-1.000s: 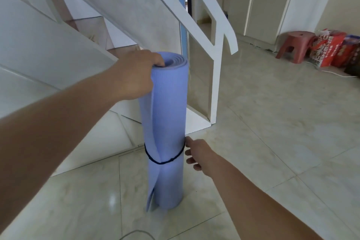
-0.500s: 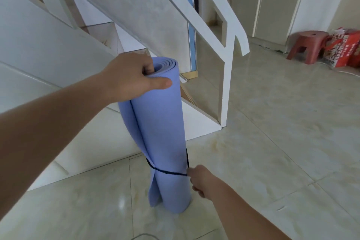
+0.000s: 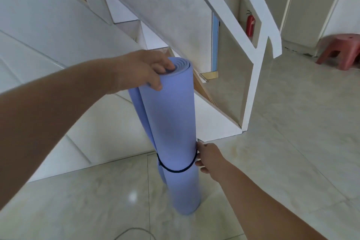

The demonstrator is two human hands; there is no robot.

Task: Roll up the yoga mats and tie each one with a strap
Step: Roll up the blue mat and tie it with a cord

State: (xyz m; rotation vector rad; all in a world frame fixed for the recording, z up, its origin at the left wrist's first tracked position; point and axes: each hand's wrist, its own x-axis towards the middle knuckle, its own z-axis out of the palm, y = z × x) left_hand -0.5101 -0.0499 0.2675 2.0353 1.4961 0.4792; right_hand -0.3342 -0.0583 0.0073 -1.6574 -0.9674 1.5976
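Note:
A rolled blue-violet yoga mat (image 3: 171,122) stands upright on the tiled floor in front of the staircase. Its outer flap hangs a little loose down the left side. My left hand (image 3: 142,70) grips the top rim of the roll, fingers curled into the spiral. A thin black strap (image 3: 176,170) circles the lower third of the mat. My right hand (image 3: 207,157) is at the mat's right side, fingers pinching the strap where it meets the roll.
White staircase panels and a slanted railing post (image 3: 251,93) rise directly behind the mat. A red fire extinguisher (image 3: 250,25) stands under the stairs. A pink plastic stool (image 3: 342,50) sits far right. A thin cord (image 3: 134,233) lies on the floor near me.
The strap and my right hand have slid up the mat from low near the floor. The left hand's grip on the top rim has shifted, thumb now lower on the roll.

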